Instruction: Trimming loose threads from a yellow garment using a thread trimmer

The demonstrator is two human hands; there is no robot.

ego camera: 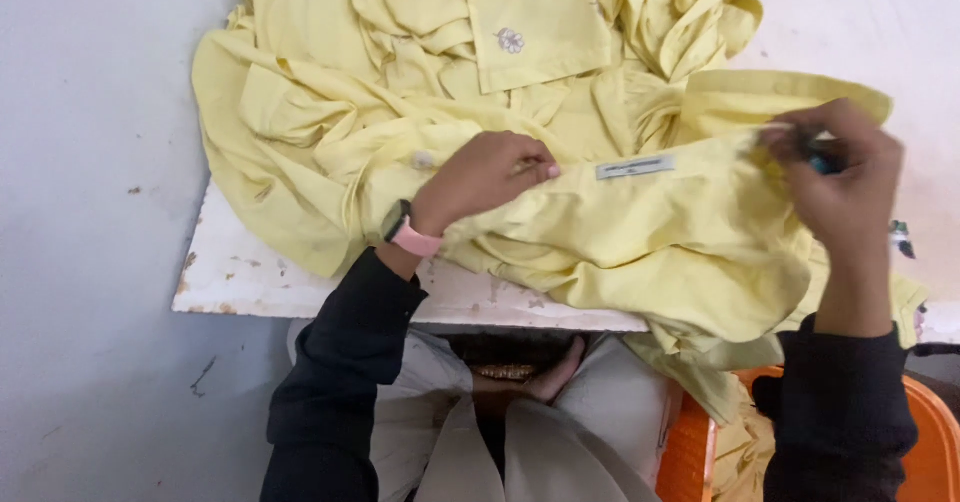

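1. We see a pale yellow cotton garment (640,232) spread over the near edge of the white, chipped desk (240,277), its lower folds hanging off toward an orange plastic chair (690,442).
2. A small grey sewn-in label (636,167) lies face up on the stretched band of the garment, between our two hands.
3. Our left hand (485,177) rests knuckles-up on the cloth, fingers curled and pressed together, pinning a fold just left of the label.
4. Our right hand (845,177) is raised at the band's right end, fingers pinching the fabric edge together with a small dark tool (822,162); what kind of tool it is we cannot tell.
5. We judge the step in hand to be working along this held-taut edge. The next move would call for keeping the cloth tight and the tool's tip close to the seam.
6. Behind lies a heap of matching yellow garments (400,52), one showing a small embroidered flower (510,40).
7. A pink-strapped wristwatch (405,230) sits on our left wrist.
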